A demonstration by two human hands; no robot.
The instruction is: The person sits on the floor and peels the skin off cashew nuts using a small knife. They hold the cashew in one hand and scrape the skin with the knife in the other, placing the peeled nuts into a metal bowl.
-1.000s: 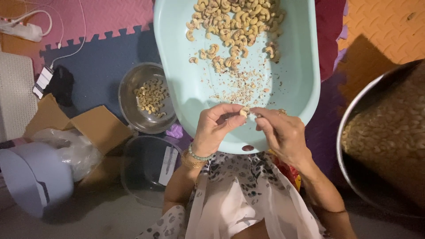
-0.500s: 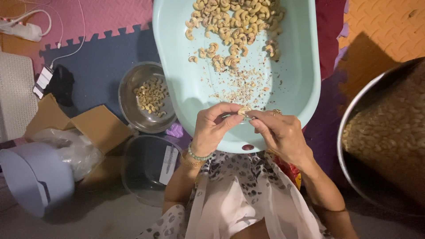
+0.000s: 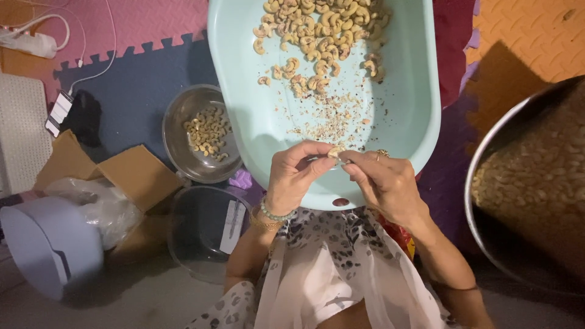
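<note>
Cashew nut (image 3: 334,152) sits pinched between both hands above the near rim of a pale green oval tub (image 3: 244,116). The left hand (image 3: 294,176) closes thumb and forefinger on it from one side, and the right hand (image 3: 381,183) presses its fingertips on it from the other, so the fingers of both meet at the nut. A bead bracelet circles the left wrist, and a ring shows on the right hand.

More cashews (image 3: 320,36) are heaped at the far end of the tub, with crumbs of skin (image 3: 332,119) scattered across its middle.

The floor is covered in interlocking foam mats (image 3: 140,73) in pink, dark blue and orange. A small steel bowl (image 3: 177,122) with a few nuts stands just left of the tub; a clear bowl (image 3: 201,237) lies nearer the person. A big metal basin (image 3: 487,158) of nuts fills the right edge. At left lie torn cardboard (image 3: 137,173), a plastic bag (image 3: 97,204), a lilac tub (image 3: 36,244) and a white power strip (image 3: 30,42) with its cable.
</note>
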